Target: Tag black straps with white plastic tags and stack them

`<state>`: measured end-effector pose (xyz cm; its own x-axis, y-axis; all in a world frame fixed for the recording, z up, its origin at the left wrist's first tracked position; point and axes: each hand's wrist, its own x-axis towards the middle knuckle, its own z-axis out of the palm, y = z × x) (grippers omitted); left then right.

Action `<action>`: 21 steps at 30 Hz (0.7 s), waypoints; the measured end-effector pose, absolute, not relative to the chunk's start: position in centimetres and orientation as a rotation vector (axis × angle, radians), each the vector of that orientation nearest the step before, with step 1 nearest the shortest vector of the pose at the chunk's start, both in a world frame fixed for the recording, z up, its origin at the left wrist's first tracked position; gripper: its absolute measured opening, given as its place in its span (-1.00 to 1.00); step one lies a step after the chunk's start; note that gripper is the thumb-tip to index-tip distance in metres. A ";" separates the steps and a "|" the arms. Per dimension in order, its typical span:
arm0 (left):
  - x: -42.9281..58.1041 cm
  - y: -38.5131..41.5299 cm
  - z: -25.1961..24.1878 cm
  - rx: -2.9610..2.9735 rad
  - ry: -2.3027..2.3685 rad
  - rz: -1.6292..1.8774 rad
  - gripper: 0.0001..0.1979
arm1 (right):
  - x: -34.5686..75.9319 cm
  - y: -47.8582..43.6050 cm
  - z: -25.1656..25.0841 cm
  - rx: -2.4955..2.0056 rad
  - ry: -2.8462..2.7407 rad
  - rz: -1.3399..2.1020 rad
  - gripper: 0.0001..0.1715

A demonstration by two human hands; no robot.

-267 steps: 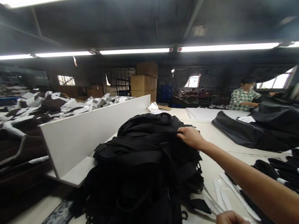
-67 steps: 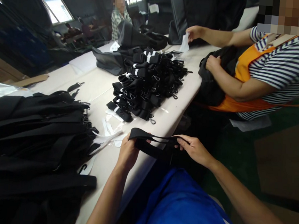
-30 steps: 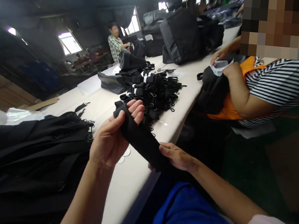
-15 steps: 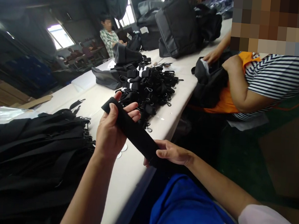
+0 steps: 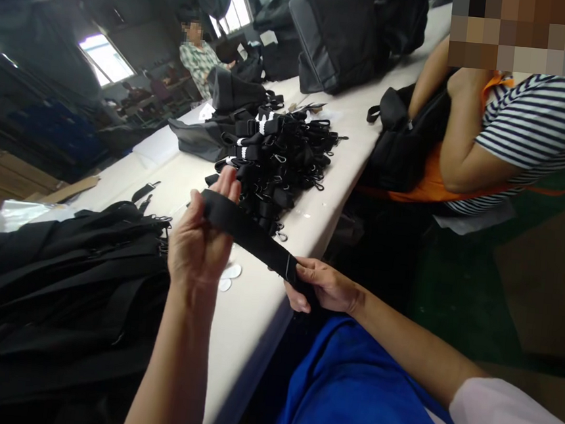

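Observation:
A black webbing strap [image 5: 248, 233] stretches between my two hands above the table's near edge. My left hand [image 5: 199, 241] is raised with the strap's upper end lying across its fingers and the thumb behind it. Lower and to the right, my right hand [image 5: 321, 285] pinches the strap beside a black plastic slider. Just behind my left hand lies a heap of black folded straps with metal clips [image 5: 280, 157] on the white table [image 5: 247, 328].
A large pile of black bags [image 5: 53, 284] fills the table's left side. A co-worker in a striped shirt and orange apron [image 5: 511, 139] holds a black bag [image 5: 397, 146] at the right. More black bags [image 5: 337, 35] stand further back. Another person [image 5: 197, 56] works far off.
My left hand has lifted and turned the strap's end, and my right hand has slid along it to the slider. The co-worker has drawn the black bag closer.

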<state>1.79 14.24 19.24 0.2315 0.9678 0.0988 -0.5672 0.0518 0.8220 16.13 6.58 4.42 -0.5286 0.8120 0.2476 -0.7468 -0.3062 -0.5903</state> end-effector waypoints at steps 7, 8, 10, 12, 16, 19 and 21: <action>4.3 12.1 17.2 0.966 0.772 1.065 -0.70 | 16.4 6.7 5.0 -0.346 -0.882 1.905 -0.54; 4.1 12.5 17.9 0.950 0.793 1.109 -0.70 | 16.6 6.5 4.9 -0.344 -0.926 1.902 -0.51; 3.5 13.8 19.6 0.891 0.795 1.230 -0.67 | 17.0 6.2 4.6 -0.326 -0.993 1.888 -0.49; 2.9 15.3 20.8 0.831 0.758 1.327 -0.65 | 17.2 5.8 4.3 -0.304 -1.014 1.879 -0.52; 1.8 17.2 20.6 0.697 0.752 1.335 -0.64 | 17.3 5.5 3.8 -0.238 -1.008 1.896 -0.51; 0.6 18.4 19.3 0.616 0.765 1.313 -0.60 | 17.6 5.6 4.0 -0.227 -0.988 1.892 -0.55; -0.3 19.2 18.8 0.595 0.753 1.325 -0.58 | 17.9 5.7 4.2 -0.259 -1.006 1.884 -0.59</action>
